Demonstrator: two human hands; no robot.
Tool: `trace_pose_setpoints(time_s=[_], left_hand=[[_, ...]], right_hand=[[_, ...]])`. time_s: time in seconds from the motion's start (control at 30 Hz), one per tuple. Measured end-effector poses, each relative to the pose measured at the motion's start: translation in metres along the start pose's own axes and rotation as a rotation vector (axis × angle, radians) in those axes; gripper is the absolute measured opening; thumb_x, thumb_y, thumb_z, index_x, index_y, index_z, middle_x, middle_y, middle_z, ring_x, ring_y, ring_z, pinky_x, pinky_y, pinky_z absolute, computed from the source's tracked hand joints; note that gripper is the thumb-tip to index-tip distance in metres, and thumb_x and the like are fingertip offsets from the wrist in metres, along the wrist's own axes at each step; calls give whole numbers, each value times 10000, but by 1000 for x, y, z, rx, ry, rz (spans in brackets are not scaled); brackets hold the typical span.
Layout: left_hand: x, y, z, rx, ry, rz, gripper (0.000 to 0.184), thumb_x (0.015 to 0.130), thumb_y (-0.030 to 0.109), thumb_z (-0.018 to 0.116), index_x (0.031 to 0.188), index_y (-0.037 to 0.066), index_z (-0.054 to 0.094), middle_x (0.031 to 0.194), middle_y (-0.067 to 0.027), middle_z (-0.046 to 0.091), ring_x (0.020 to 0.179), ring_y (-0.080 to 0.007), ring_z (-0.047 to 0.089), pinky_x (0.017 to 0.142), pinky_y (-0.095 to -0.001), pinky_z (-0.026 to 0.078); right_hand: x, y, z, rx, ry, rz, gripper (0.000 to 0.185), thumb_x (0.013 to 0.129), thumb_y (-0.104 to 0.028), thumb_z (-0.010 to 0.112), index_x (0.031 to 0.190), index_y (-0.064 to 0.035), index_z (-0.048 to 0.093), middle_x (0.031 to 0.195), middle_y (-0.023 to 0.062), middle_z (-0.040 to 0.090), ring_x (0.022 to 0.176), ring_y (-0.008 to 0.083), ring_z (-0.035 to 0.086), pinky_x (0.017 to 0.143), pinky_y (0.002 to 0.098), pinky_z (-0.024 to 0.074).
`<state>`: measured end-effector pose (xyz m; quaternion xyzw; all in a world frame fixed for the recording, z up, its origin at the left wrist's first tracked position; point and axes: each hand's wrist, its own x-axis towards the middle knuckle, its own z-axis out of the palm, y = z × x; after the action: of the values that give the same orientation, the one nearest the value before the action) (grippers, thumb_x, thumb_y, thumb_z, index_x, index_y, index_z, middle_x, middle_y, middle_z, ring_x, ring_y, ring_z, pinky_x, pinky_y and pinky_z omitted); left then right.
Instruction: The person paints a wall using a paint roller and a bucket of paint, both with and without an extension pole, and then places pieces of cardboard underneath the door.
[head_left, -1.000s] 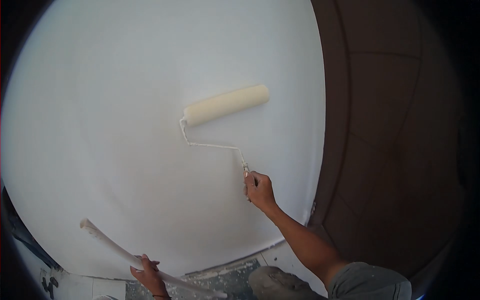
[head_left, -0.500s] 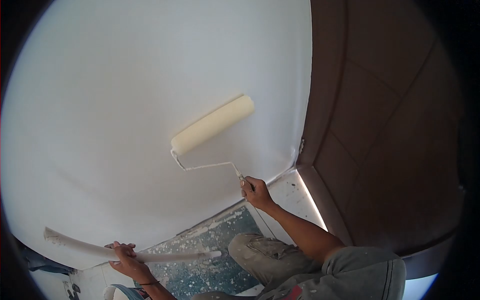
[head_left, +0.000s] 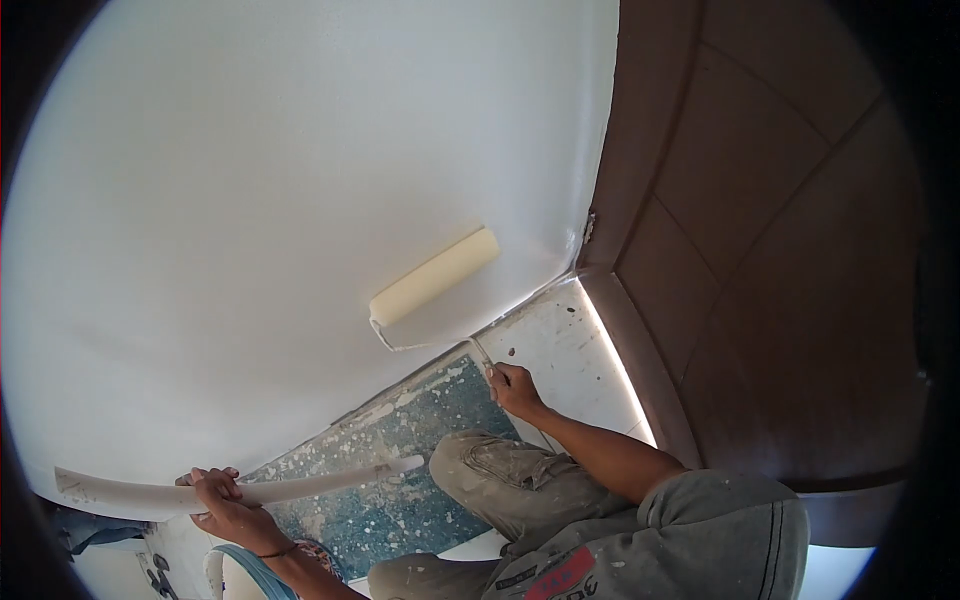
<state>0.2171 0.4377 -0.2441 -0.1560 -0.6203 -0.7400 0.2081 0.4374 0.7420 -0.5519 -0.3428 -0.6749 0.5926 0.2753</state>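
Observation:
My right hand (head_left: 515, 391) is closed round the handle of a paint roller (head_left: 435, 276). Its cream-coloured sleeve lies slanted against the low part of the white wall (head_left: 260, 180), and its wire frame is coated with paint. At the lower left my left hand (head_left: 228, 508) grips a long, whitish, pipe-like piece (head_left: 320, 485) near its middle. That piece looks curved through the wide lens, with a dirty left end close to the wall. Beneath it and beside my knees is a blue-green sheet (head_left: 440, 400) splattered with white paint.
A brown panelled door (head_left: 790, 250) stands to the right, with light showing along its bottom. Pale, spotted floor tiles (head_left: 560, 345) lie between door and sheet. A bucket (head_left: 225, 570) is partly hidden by my left forearm. Dark cloth (head_left: 95, 528) lies at far left.
The roller has come lower on the wall, nearer the floor edge, with my right hand still on its handle. My left hand and the pipe-like piece have shifted left and slightly up in view.

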Motion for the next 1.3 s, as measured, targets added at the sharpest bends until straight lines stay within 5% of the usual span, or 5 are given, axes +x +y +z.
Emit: trace_pose_setpoints(time_s=[0.33,0.53,0.93,1.03,1.3], left_hand=[[-9,8,21,20,5,-14,293,1028,153,568,779,136,414,614,41,295,573,-67,285,702,-302,419],[-14,12,27,32,-13,-6,279,1017,168,584,791,138,422,612,36,303,569,-72,288,707,-308,426],[-7,13,6,-3,-51,-14,315,1037,161,583,779,143,404,641,33,307,590,-79,305,702,-293,441],[-7,13,5,16,-21,-6,315,1035,165,590,780,136,408,637,34,301,589,-80,309,710,-296,453],[7,-4,-19,8,39,8,307,1018,152,584,760,117,420,621,23,296,577,-86,302,722,-312,456]], right_hand=[[-27,64,3,-208,91,74,478,1022,-311,603,695,37,572,599,202,533,530,305,508,586,484,416],[-34,83,7,-359,46,379,481,1000,-337,615,718,52,644,600,205,603,547,306,598,604,485,464],[-14,128,22,-434,59,519,578,978,-425,641,693,78,661,587,183,639,502,288,652,502,447,518],[-15,71,0,-300,-40,783,586,977,-459,610,900,111,718,910,312,728,824,434,734,797,514,576],[-24,71,-49,-480,-22,607,621,992,-488,604,697,57,638,614,164,643,489,263,634,467,425,518]])
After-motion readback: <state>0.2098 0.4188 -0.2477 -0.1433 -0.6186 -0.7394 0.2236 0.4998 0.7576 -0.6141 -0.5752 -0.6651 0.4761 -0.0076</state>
